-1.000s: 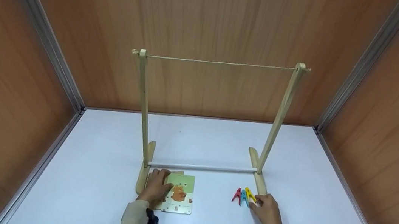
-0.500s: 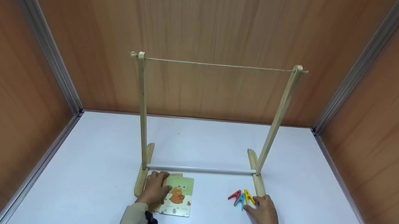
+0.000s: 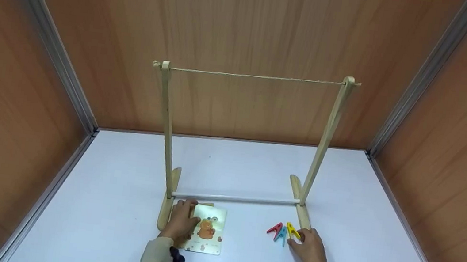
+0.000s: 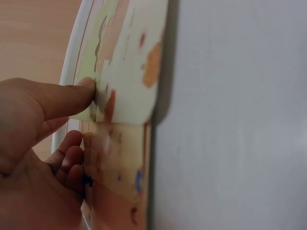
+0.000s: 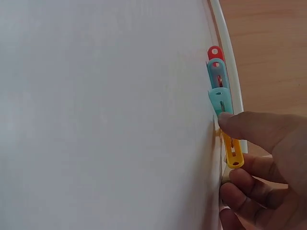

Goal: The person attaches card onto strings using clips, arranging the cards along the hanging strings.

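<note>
Pale bear card (image 3: 209, 230) now shows more glare vs prev., L hand (image 3: 180, 223) pinching it, R hand (image 3: 313, 251) pinching yellow peg (image 5: 234, 159).

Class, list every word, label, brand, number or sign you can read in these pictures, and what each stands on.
Readable text: none.
Bear card: tiny marks, perhaps print, too small and blurred to read.
Partly covered card: small marks, too blurred to read.
Red peg, blue peg, yellow peg: no lettering visible.
</note>
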Available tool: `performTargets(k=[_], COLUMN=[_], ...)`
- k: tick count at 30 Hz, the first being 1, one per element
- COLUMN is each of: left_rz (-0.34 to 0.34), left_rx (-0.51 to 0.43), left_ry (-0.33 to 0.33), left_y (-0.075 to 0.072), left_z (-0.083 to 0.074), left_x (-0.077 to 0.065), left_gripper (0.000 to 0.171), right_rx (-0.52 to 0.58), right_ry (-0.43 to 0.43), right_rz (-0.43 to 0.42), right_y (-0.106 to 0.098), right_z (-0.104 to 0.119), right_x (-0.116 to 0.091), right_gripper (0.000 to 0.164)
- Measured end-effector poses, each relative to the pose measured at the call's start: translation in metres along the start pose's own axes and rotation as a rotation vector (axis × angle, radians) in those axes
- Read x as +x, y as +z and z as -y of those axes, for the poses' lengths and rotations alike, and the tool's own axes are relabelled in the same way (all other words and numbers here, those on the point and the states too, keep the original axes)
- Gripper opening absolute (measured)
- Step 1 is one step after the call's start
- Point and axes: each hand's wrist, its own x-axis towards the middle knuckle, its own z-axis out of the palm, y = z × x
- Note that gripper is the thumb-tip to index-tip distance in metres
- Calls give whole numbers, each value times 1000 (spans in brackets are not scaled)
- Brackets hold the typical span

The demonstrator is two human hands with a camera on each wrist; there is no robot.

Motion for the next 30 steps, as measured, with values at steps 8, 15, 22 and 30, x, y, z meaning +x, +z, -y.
performTargets(k=[8,15,22,30], left_rz=[-2,51,39,43], left_rx=[-49,-188,-253,-395], left_ry=[-13,-20,-9,-127], left_y=[-1,-7,-10,-10], left_z=[-4,-9,-12,-16], left_x=[3,5,7,6], left_gripper=[43,45,50,39], right_rx=[65,113,161,237], right_ry=[8,5,22,46], right_rz=[36,26,8,-53], right_y=[-5,-6,-8,-10], right_z=[0,0,0,4], right_x=[0,2,2,2], right_gripper=[36,35,36,38])
